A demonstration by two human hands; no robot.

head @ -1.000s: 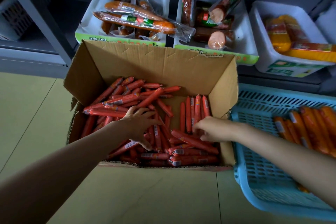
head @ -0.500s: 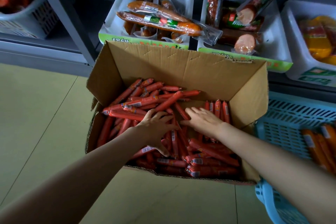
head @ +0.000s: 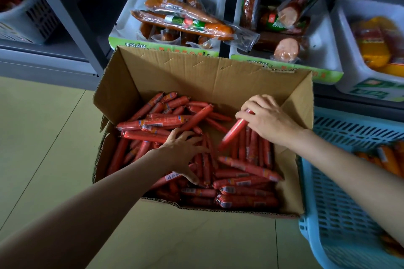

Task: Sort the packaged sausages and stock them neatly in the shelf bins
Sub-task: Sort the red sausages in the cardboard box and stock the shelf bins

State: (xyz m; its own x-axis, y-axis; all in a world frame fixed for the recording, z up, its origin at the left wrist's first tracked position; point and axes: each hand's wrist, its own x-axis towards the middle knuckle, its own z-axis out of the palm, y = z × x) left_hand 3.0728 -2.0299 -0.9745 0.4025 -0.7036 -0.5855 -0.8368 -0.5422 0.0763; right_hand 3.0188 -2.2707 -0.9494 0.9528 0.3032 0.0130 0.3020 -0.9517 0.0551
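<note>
Head view: the right hand (head: 270, 120) pinches one red sausage (head: 234, 132), tilted above the upright row at the right of the cardboard box (head: 218, 76). The left hand (head: 182, 152) rests with fingers spread on the loose sausages (head: 157, 120) piled inside. White shelf bins (head: 323, 50) stand just behind.

Red sausages (head: 166, 119) in brown cardboard box (head: 207, 76), light-blue slotted basket (head: 341, 214), white green-edged bins (head: 122, 28)
</note>
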